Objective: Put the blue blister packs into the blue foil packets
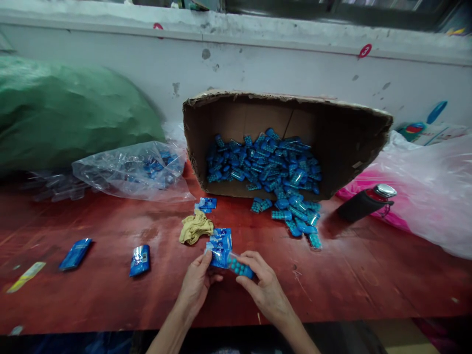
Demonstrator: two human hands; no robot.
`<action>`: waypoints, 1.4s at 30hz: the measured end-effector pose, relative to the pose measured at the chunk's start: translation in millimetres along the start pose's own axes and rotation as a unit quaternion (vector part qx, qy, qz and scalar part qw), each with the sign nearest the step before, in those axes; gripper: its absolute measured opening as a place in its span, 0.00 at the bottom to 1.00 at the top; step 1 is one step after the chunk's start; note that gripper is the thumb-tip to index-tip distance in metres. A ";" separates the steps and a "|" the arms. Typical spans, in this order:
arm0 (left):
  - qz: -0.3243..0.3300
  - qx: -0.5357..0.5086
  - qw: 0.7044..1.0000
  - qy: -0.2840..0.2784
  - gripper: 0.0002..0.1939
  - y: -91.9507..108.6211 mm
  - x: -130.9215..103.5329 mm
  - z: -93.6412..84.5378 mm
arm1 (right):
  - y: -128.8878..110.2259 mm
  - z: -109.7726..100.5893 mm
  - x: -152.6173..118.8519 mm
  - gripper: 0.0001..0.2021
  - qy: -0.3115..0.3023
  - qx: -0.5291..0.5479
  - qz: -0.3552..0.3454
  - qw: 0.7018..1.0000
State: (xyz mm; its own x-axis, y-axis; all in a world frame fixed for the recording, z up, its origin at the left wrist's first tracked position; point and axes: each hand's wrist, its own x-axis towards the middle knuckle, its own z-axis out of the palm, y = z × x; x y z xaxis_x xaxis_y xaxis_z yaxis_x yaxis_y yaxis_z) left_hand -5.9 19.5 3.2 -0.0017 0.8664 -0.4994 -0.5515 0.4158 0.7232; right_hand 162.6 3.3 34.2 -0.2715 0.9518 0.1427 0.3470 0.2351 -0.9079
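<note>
Near the table's front edge, my left hand (198, 279) pinches a blue printed packet (217, 258) between thumb and fingers. My right hand (264, 281) grips a small transparent container of teal balls (239, 266), its end meeting the packet's right side. More flat blue packets (222, 236) lie just beyond my left fingertips. A crumpled yellow cloth (195, 227) rests to their left, with further blue packets (207, 202) behind it. Two filled blue pouches, a nearer one (139, 260) and a farther one (74, 254), lie to the left.
A cardboard box (342, 152) on its side spills many teal-ball containers (265, 160) onto the red table (354, 275). A dark bottle (363, 204) leans beside pink and white plastic bags (431, 191). At left are a transparent bag (110, 169), a green sack (70, 113) and a yellow strip (26, 277).
</note>
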 end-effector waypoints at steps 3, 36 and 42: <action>0.005 0.004 1.000 -0.004 0.14 -0.3 1.3 -1.5 | 1.6 -0.3 1.7 0.18 -0.007 0.032 0.002 0.999; -0.055 -0.039 0.998 -0.018 0.10 -1.7 1.9 14.7 | 14.5 21.2 6.6 0.18 0.034 0.014 -0.013 0.999; -0.092 -0.037 0.995 -0.032 0.07 2.8 1.4 11.7 | 14.3 10.4 7.1 0.15 -0.008 0.181 0.046 0.982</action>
State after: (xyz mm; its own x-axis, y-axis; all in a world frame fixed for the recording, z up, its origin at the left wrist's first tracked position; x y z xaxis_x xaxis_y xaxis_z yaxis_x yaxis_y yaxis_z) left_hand 2.3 25.2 10.1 0.1575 0.7943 -0.5868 -0.5968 0.5500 0.5842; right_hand 156.3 11.4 18.1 -0.2685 0.9620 0.0494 0.0298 0.0595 -0.9978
